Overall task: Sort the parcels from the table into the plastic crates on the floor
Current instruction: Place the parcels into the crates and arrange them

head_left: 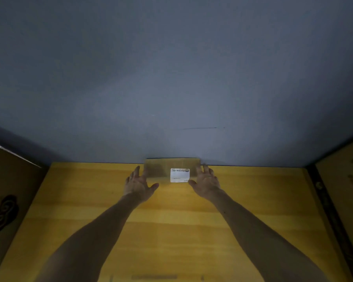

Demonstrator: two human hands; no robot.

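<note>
Parcel (159, 169) first: it is a brown box with a white label (180, 175), and it sits at the far edge of the yellow surface (171, 231), right against the grey wall (171, 78); our left hand (139, 183) is just beside its left end and our right hand (205, 183) just beside its right end; the fingers (136, 171) of both are spread wide and hold nothing; the picture is blurry, so we cannot tell if they touch the box. We think the step is to pick it up; to do it well we should press one hand on each end and squeeze the same from both sides; the wall is close behind, so we should slide the box a little toward us before we lift; then we keep it level, label up, so we can read where it goes; we cannot see the crates on the floor, so we must look for them before we let go.
</note>
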